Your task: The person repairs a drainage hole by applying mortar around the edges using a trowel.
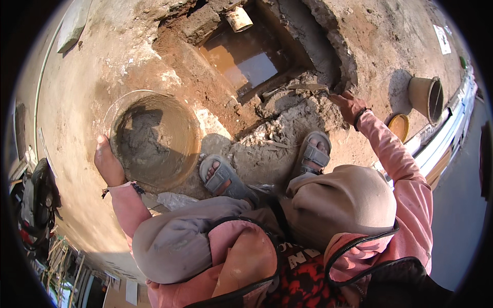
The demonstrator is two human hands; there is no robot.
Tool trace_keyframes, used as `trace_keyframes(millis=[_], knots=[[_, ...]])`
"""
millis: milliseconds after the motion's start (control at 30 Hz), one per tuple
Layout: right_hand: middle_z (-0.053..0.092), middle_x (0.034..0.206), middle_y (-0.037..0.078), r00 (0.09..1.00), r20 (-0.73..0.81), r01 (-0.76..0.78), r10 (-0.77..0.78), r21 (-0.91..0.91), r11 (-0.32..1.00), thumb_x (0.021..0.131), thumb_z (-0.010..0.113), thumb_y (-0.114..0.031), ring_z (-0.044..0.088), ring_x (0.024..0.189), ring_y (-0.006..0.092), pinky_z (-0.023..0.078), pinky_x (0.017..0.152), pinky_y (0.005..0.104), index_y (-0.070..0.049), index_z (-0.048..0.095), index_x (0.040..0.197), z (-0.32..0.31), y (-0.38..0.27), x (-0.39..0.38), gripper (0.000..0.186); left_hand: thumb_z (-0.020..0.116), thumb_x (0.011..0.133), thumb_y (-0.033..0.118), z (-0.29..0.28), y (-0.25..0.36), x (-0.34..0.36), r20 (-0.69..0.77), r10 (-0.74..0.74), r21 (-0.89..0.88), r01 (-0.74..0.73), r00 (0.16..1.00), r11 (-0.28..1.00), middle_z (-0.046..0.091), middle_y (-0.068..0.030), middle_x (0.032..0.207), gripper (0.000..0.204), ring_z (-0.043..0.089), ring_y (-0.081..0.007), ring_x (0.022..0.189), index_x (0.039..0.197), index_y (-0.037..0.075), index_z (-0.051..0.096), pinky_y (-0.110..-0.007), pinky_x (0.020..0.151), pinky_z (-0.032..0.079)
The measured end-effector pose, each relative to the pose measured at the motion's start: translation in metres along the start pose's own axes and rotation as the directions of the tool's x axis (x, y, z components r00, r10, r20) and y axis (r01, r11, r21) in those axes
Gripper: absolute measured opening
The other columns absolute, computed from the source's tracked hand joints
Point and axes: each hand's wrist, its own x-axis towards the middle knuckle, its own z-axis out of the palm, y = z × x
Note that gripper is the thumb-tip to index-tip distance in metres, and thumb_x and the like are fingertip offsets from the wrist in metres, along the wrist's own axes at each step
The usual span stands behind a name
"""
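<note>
My left hand [109,161] grips the left side of a round bucket [192,128] of wet grey mortar [141,138]. Its thumb shows at the rim, while the other fingers are hidden against the side. My right arm stretches forward, and the right hand [349,107] is closed around the handle end of what looks like a trowel [308,87]. That flat blade points left over the broken near edge of a square pit [287,38]. Muddy brown water [236,61] stands in the pit, and a short pale pipe [239,19] juts in from its far side.
My sandalled feet [221,174] stand beside rough broken concrete [277,128]. At the right a second bucket [426,97] lies tilted near a round yellowish lid [398,127] and long white lengths [447,138]. A concrete slab [74,23] lies far left; sticks [61,262] and clutter are lower left.
</note>
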Motion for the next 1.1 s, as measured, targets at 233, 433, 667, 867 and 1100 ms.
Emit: trace_keyframes(millis=[233, 433, 667, 867, 1100], knots=[[0.054, 0.105, 0.013, 0.986, 0.168, -0.003, -0.009, 0.07, 0.998, 0.08, 0.044, -0.006, 0.06, 0.092, 0.0333, 0.05, 0.077, 0.0425, -0.029, 0.047, 0.128, -0.004, -0.035, -0.006, 0.053, 0.045, 0.095, 0.038, -0.005, 0.001, 0.0, 0.012, 0.026, 0.073, -0.027, 1.0, 0.997, 0.061, -0.0073, 0.096, 0.05, 0.054, -0.0129, 0.086, 0.105, -0.008, 0.06, -0.026, 0.079, 0.043], [0.055, 0.096, 0.012, 0.976, 0.181, 0.119, -0.123, 0.033, 0.992, 0.078, 0.047, -0.007, 0.059, 0.081, 0.032, 0.051, 0.066, 0.0419, -0.025, 0.05, 0.125, -0.012, -0.051, 0.006, 0.051, 0.044, 0.095, 0.038, 0.005, 0.006, -0.002, 0.031, -0.014, 0.01, 0.014, 0.999, 1.0, 0.062, -0.0074, 0.094, 0.05, 0.054, -0.0125, 0.085, 0.103, -0.008, 0.06, -0.026, 0.079, 0.043], [0.054, 0.108, 0.012, 0.962, 0.231, 0.161, -0.143, -0.059, 0.985, 0.078, 0.046, -0.006, 0.061, 0.087, 0.0325, 0.051, 0.071, 0.0441, -0.028, 0.048, 0.125, -0.009, -0.073, 0.025, 0.052, 0.045, 0.095, 0.038, -0.002, -0.001, -0.001, 0.019, 0.022, 0.054, -0.023, 1.0, 0.998, 0.062, -0.0076, 0.094, 0.049, 0.054, -0.0125, 0.084, 0.101, -0.008, 0.061, -0.026, 0.078, 0.043], [0.055, 0.107, 0.005, 0.957, 0.155, 0.273, -0.246, -0.192, 0.943, 0.079, 0.049, -0.01, 0.058, 0.098, 0.0258, 0.048, 0.082, 0.0395, -0.03, 0.051, 0.122, -0.063, -0.058, 0.048, 0.047, 0.046, 0.094, 0.04, 0.001, 0.006, -0.004, 0.005, 0.02, 0.043, -0.02, 1.0, 0.999, 0.062, -0.0076, 0.093, 0.051, 0.054, -0.0125, 0.084, 0.103, -0.007, 0.061, -0.026, 0.078, 0.043], [0.052, 0.114, -0.001, 0.841, 0.224, 0.541, -0.493, -0.317, 0.779, 0.077, 0.054, -0.013, 0.051, 0.105, 0.0212, 0.043, 0.089, 0.0377, -0.029, 0.052, 0.118, -0.025, -0.059, 0.08, 0.045, 0.046, 0.094, 0.039, 0.008, 0.015, -0.003, 0.047, -0.001, 0.153, -0.007, 0.999, 0.988, 0.062, -0.0077, 0.096, 0.05, 0.054, -0.0128, 0.086, 0.105, -0.008, 0.06, -0.026, 0.079, 0.043]])
